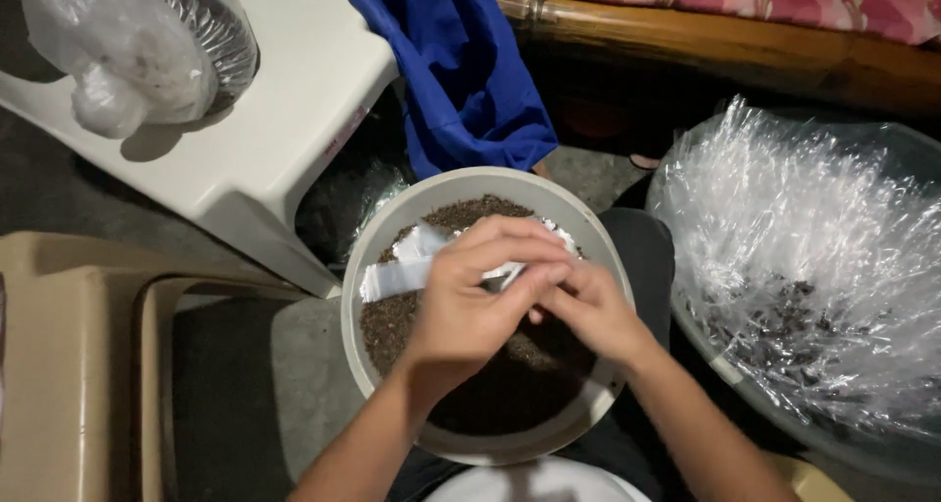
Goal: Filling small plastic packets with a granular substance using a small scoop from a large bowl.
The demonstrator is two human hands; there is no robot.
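Nearest the camera, two bare forearms reach up from the bottom edge over a round grey bowl (365,267) filled with dark brown granular material (500,384). Above the middle of the bowl, the left hand (469,301) is closed in a grip on a small white plastic sachet (397,272), whose free end sticks out to the left over the granules. Touching it from the right, the right hand (593,314) pinches the same sachet with its fingertips; the pinch itself is partly hidden behind the left hand. Right of the bowl sits a large basin (863,453) lined with crinkled clear plastic (804,227), dark bits scattered inside. Far left, a white plastic stool (284,110) carries a clear bag (118,56). Blue cloth (461,61) hangs beyond the bowl.
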